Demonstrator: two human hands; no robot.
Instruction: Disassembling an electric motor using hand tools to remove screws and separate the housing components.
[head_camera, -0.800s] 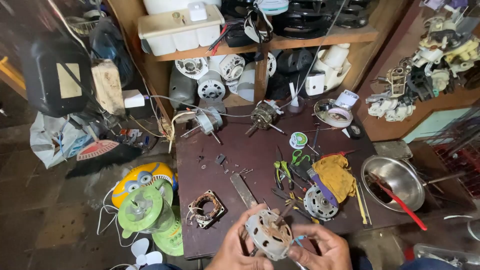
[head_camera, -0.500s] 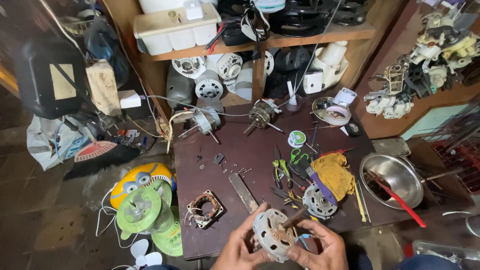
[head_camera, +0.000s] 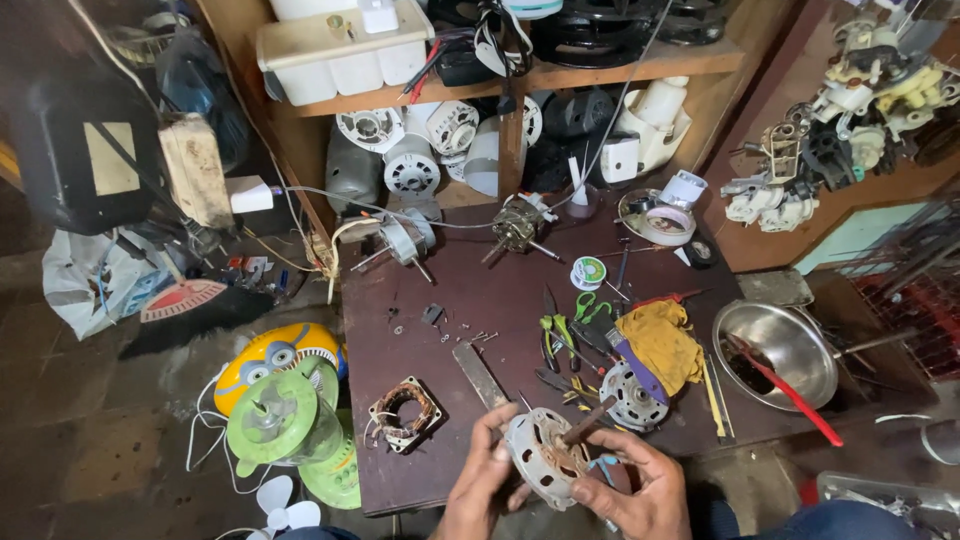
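Two hands on one part: left hand (head_camera: 487, 480) cupping the rim of the round metal motor cover (head_camera: 540, 458), right hand (head_camera: 632, 490) closed narrowly on a wooden-handled tool (head_camera: 588, 422) set against the cover's centre. Held low over the near edge of the dark table (head_camera: 480, 300), just clear of it. Probably stiff cast metal, fairly light, with slotted edges giving purchase; best taken by the rim, not the thin ribs. Beside it on the table: a second cover (head_camera: 630, 396), a copper-wound stator (head_camera: 404, 410), a yellow rag (head_camera: 660, 340).
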